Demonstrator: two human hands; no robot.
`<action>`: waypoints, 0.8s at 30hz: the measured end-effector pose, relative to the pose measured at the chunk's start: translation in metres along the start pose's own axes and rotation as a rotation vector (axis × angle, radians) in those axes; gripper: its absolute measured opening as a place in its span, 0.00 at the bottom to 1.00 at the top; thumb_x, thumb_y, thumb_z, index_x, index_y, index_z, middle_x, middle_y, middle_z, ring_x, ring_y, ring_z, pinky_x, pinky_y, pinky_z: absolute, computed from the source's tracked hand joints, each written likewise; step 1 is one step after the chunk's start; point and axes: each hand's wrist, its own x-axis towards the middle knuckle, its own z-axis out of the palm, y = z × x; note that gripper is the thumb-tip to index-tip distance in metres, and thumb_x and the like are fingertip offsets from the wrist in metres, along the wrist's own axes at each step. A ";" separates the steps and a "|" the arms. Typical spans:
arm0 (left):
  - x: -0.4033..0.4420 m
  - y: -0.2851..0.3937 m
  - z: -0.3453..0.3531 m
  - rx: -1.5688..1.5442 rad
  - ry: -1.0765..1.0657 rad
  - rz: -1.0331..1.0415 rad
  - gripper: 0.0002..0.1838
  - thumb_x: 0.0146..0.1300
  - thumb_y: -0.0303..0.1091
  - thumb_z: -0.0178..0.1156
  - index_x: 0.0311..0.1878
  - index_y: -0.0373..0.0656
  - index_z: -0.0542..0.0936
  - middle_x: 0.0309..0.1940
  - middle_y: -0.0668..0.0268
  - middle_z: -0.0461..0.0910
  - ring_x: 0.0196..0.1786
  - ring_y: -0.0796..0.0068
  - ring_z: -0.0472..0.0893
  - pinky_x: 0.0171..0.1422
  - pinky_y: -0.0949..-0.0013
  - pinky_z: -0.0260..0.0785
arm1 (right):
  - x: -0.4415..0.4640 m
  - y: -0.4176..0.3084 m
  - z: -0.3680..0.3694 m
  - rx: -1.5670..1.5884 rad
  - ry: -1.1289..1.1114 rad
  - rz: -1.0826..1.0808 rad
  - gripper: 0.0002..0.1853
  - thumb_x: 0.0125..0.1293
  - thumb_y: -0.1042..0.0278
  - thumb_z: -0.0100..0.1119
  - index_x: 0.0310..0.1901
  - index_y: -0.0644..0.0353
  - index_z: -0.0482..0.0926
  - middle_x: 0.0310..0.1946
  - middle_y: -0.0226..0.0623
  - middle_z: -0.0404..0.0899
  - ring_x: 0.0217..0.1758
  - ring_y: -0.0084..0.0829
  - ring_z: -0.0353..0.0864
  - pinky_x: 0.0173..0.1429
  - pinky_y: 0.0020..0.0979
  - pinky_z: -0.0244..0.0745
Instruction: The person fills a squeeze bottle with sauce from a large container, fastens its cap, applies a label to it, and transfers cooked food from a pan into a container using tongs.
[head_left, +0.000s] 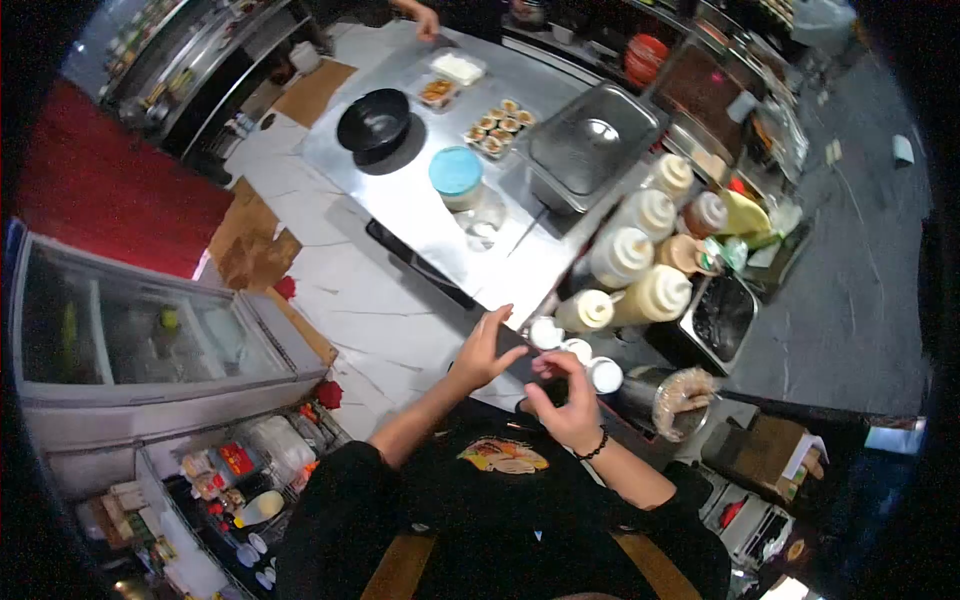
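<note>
My left hand is raised in front of my body near the steel table's front corner, fingers apart and nothing in it. Beside it on the right, my right hand, with a dark bead bracelet at the wrist, has its fingers curved and spread, also empty. The two hands do not touch. Just beyond them stand white-topped containers and a squeeze bottle. On the steel table are a black bowl, a blue-lidded tub and a tray of sushi rolls.
A steel pan sits at the table's right. More sauce bottles crowd the counter. Another person's hand is at the far edge. A glass-topped freezer stands at left, and a clear container is near my right arm.
</note>
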 end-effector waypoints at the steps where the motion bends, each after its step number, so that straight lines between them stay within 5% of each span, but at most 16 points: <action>1: -0.017 -0.013 -0.016 0.009 0.012 -0.010 0.37 0.52 0.41 0.67 0.62 0.39 0.62 0.49 0.50 0.72 0.53 0.55 0.74 0.57 0.62 0.66 | 0.003 0.002 0.016 0.006 -0.099 0.022 0.23 0.53 0.77 0.63 0.51 0.65 0.67 0.43 0.41 0.73 0.44 0.31 0.74 0.50 0.29 0.69; 3: -0.058 -0.046 -0.054 -0.008 -0.170 -0.325 0.31 0.54 0.43 0.65 0.58 0.43 0.67 0.37 0.54 0.76 0.45 0.58 0.78 0.51 0.62 0.69 | 0.017 0.006 0.047 -0.128 -0.295 0.013 0.20 0.58 0.65 0.61 0.49 0.65 0.68 0.41 0.45 0.73 0.43 0.38 0.76 0.46 0.33 0.72; 6: -0.118 -0.113 -0.111 0.236 -0.526 -0.668 0.26 0.57 0.51 0.62 0.53 0.44 0.72 0.32 0.57 0.79 0.40 0.59 0.79 0.46 0.64 0.70 | 0.022 0.033 0.095 -0.180 -0.431 0.032 0.20 0.60 0.62 0.60 0.49 0.64 0.69 0.43 0.43 0.73 0.44 0.37 0.76 0.47 0.34 0.71; 7: -0.138 -0.129 -0.132 0.287 -0.628 -0.724 0.27 0.58 0.53 0.60 0.52 0.43 0.72 0.33 0.57 0.79 0.40 0.59 0.79 0.45 0.64 0.70 | 0.015 0.052 0.112 -0.156 -0.522 0.251 0.23 0.63 0.57 0.56 0.53 0.64 0.67 0.47 0.45 0.72 0.49 0.37 0.74 0.52 0.35 0.69; 8: -0.161 -0.154 -0.147 0.255 -0.639 -0.697 0.27 0.59 0.55 0.57 0.53 0.43 0.72 0.36 0.55 0.79 0.41 0.58 0.79 0.47 0.63 0.70 | 0.010 0.074 0.132 -0.130 -0.609 0.466 0.26 0.66 0.51 0.52 0.57 0.63 0.66 0.51 0.47 0.72 0.54 0.38 0.73 0.57 0.35 0.67; 10: -0.202 -0.186 -0.177 0.201 -0.654 -0.673 0.27 0.61 0.56 0.54 0.54 0.43 0.73 0.39 0.54 0.79 0.42 0.57 0.79 0.48 0.62 0.69 | -0.019 0.136 0.173 -0.134 -0.729 0.557 0.31 0.67 0.45 0.45 0.61 0.61 0.62 0.57 0.48 0.67 0.61 0.38 0.67 0.63 0.36 0.61; 13: -0.226 -0.212 -0.210 -0.215 -0.336 -0.695 0.28 0.65 0.57 0.48 0.55 0.42 0.73 0.44 0.53 0.78 0.47 0.56 0.78 0.52 0.61 0.67 | -0.022 0.167 0.212 0.078 -1.080 0.773 0.40 0.66 0.32 0.27 0.69 0.56 0.54 0.69 0.48 0.51 0.73 0.38 0.48 0.74 0.37 0.42; 15: -0.249 -0.241 -0.223 0.017 -0.258 -0.683 0.30 0.67 0.57 0.43 0.54 0.39 0.72 0.45 0.54 0.77 0.50 0.59 0.76 0.54 0.63 0.66 | 0.009 0.161 0.229 0.033 -1.110 0.772 0.38 0.67 0.33 0.28 0.68 0.54 0.55 0.70 0.45 0.50 0.73 0.39 0.48 0.74 0.38 0.43; 17: -0.263 -0.289 -0.231 -0.094 -0.294 -0.710 0.31 0.67 0.58 0.42 0.53 0.37 0.72 0.45 0.55 0.76 0.49 0.64 0.75 0.53 0.65 0.65 | 0.039 0.154 0.246 -0.229 -1.226 0.502 0.36 0.67 0.34 0.30 0.67 0.53 0.58 0.69 0.43 0.54 0.72 0.40 0.51 0.72 0.40 0.47; 18: -0.236 -0.251 -0.259 -0.189 -0.336 -0.830 0.32 0.68 0.58 0.40 0.52 0.35 0.72 0.42 0.56 0.77 0.45 0.68 0.74 0.52 0.65 0.65 | 0.060 0.135 0.252 -0.441 -1.199 0.381 0.34 0.67 0.35 0.33 0.64 0.53 0.64 0.65 0.44 0.61 0.68 0.43 0.57 0.69 0.43 0.52; 21: -0.222 -0.268 -0.277 -0.367 -0.214 -0.722 0.27 0.67 0.53 0.46 0.50 0.34 0.73 0.35 0.58 0.77 0.38 0.69 0.75 0.44 0.66 0.67 | 0.103 0.163 0.270 -0.882 -1.010 0.248 0.29 0.61 0.43 0.51 0.59 0.53 0.69 0.55 0.45 0.71 0.58 0.45 0.69 0.59 0.47 0.64; 24: -0.215 -0.312 -0.296 -0.345 -0.213 -0.779 0.26 0.66 0.52 0.47 0.49 0.34 0.73 0.34 0.59 0.77 0.37 0.69 0.75 0.43 0.66 0.67 | 0.188 0.136 0.296 -0.600 -0.616 0.011 0.20 0.57 0.62 0.58 0.50 0.59 0.73 0.46 0.46 0.76 0.50 0.45 0.74 0.54 0.40 0.70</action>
